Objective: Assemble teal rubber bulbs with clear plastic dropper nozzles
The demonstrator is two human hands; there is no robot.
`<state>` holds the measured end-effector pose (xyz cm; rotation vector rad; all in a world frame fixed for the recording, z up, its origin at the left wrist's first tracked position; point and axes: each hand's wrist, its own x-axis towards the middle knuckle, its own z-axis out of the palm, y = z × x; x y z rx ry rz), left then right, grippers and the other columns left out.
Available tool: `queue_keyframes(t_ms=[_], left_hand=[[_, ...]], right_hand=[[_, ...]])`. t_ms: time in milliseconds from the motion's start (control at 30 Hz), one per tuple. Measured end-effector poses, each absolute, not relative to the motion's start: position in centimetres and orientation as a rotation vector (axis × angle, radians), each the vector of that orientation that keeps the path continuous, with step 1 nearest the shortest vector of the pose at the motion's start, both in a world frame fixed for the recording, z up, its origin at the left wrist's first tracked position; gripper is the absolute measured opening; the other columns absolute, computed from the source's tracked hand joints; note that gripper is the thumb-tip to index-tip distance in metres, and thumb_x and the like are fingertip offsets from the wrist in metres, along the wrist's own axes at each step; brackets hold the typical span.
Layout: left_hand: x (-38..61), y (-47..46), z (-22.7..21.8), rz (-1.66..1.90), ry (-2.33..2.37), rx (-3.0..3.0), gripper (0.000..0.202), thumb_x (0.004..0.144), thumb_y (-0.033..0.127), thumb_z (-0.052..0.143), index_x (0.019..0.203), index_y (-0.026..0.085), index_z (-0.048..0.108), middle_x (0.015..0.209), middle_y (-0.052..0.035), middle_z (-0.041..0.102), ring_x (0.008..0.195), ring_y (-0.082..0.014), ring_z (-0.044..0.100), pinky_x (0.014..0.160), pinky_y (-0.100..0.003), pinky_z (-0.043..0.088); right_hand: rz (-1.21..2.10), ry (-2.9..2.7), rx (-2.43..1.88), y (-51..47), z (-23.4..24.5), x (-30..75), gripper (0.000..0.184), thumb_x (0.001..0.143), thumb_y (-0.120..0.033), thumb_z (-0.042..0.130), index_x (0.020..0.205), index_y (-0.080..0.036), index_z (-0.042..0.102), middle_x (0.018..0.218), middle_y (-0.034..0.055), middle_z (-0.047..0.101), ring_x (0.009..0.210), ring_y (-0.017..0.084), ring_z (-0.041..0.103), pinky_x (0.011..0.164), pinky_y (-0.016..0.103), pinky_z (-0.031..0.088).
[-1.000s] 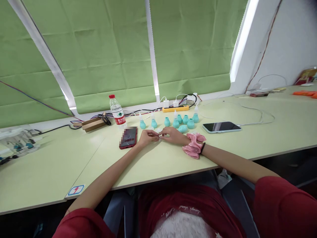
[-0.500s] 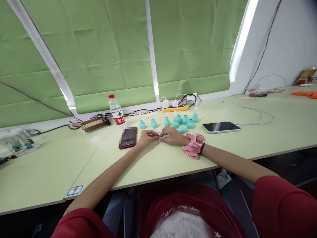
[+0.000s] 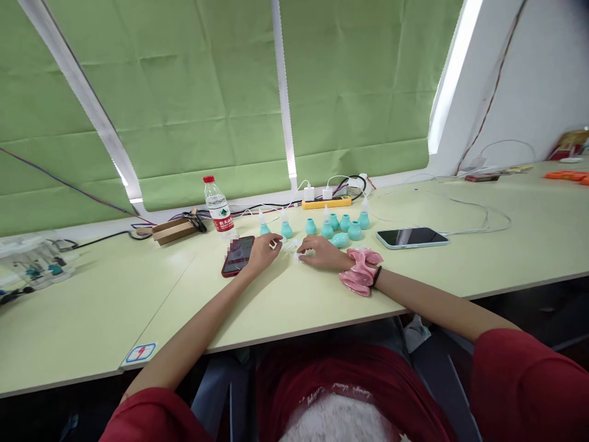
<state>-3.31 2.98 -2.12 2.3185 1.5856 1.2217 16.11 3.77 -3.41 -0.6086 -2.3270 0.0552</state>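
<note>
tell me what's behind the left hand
A teal bulb with a clear nozzle stands behind the left hand, which hides the bulb's base and part of the red-edged phone.

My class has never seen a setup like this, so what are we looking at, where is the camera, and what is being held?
There is no machine here: a person works with two bare hands. The camera is worn on the person's head, looking forward and down over the pale table.

Several teal bulbs, some with clear tips, are grouped beyond the hands. A red-cased phone lies by the left hand, and another phone lies further right. A water bottle and a yellow power strip are towards the back.

The right hand pinches a small clear piece. Whether the left holds anything is too small to tell.
</note>
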Motion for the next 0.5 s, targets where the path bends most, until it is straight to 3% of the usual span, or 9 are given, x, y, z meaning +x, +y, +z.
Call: queue_keyframes(t_ms=[133,267,400,500], left_hand=[[-4.4,3.3,-2.2,0.873,1.851,2.609,0.031,0.07,0.02,0.049,0.099,0.016,0.058,0.098,-0.0078,0.06,0.094,-0.0226,0.05,0.079,-0.034,0.041],[-4.3,3.4,-2.9,0.645,1.864,2.633,0.036,0.072,0.023,0.048,0.106,0.018,0.054,0.103,-0.0066,0.059,0.1,-0.0231,0.048,0.082,-0.033,0.039],[-3.9,3.5,-3.1,0.639,1.827,2.584,0.033,0.07,0.017,0.047,0.101,0.017,0.057,0.103,-0.0073,0.059,0.099,-0.0207,0.05,0.082,-0.03,0.039],[-3.7,3.3,-2.8,0.872,1.75,2.467,0.035,0.065,0.017,0.052,0.1,0.016,0.058,0.09,-0.0062,0.063,0.083,-0.0179,0.056,0.076,-0.028,0.043]], right_hand=[[0.052,-2.287,-0.666,4.1,-3.7,16.1,0.013,0.069,-0.016,0.053,0.077,-0.016,0.063,0.072,0.0037,0.06,0.073,0.014,0.052,0.068,0.026,0.04],[0.048,-2.258,-0.715,4.4,-3.9,16.2,0.014,0.068,-0.016,0.053,0.077,-0.016,0.063,0.07,0.003,0.059,0.069,0.013,0.052,0.066,0.026,0.04],[0.057,-2.245,-0.746,4.4,-4.0,16.1,0.01,0.068,-0.018,0.054,0.073,-0.016,0.063,0.067,0.0026,0.058,0.067,0.012,0.051,0.065,0.025,0.039],[0.058,-2.224,-0.749,4.5,-3.9,16.1,0.009,0.068,-0.02,0.055,0.071,-0.016,0.063,0.066,0.0027,0.058,0.066,0.012,0.051,0.064,0.025,0.039]])
